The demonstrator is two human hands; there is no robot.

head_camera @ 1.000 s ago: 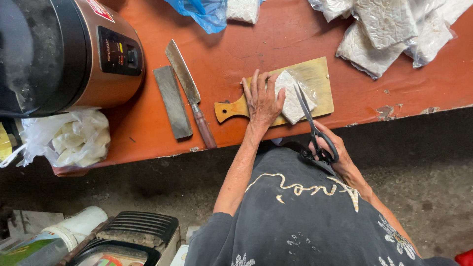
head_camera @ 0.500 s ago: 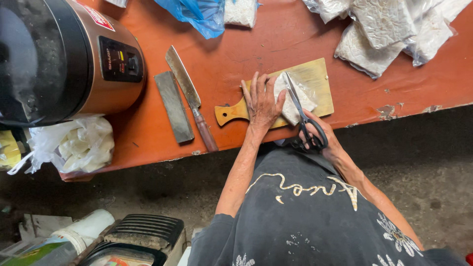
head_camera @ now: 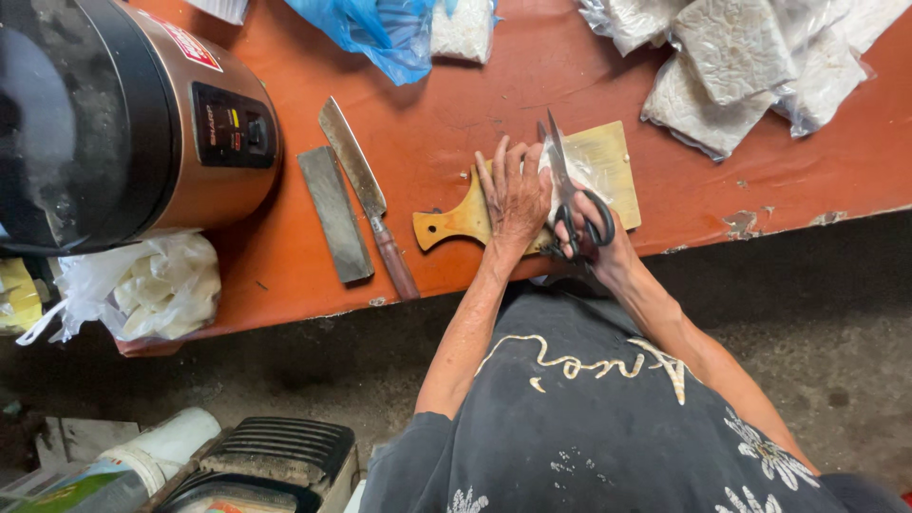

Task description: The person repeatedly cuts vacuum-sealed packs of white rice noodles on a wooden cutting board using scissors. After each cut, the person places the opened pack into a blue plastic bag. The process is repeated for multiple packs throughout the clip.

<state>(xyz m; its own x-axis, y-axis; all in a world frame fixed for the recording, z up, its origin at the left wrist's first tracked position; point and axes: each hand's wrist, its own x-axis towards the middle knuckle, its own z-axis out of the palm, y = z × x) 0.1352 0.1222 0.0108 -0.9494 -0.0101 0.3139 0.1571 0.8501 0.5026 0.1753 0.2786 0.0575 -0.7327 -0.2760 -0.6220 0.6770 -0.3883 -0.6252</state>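
Note:
My left hand (head_camera: 516, 190) lies flat, fingers spread, pressing a clear plastic packet (head_camera: 581, 171) onto a small wooden cutting board (head_camera: 613, 152) at the table's near edge. My right hand (head_camera: 594, 242) grips the black handles of a pair of scissors (head_camera: 568, 185). The blades point away from me over the packet, right beside my left fingers. Most of the packet is hidden under my hand and the scissors.
A knife (head_camera: 366, 204) and a grey sharpening stone (head_camera: 334, 214) lie left of the board on the orange table (head_camera: 456, 95). A rice cooker (head_camera: 123, 123) stands far left above a white bag (head_camera: 142, 285). Wrapped packets (head_camera: 741, 57) and a blue bag (head_camera: 380, 33) lie behind.
My right hand has swung the scissors leftward and more upright, from the packet's right side to next to my left fingers. My left hand stays on the packet.

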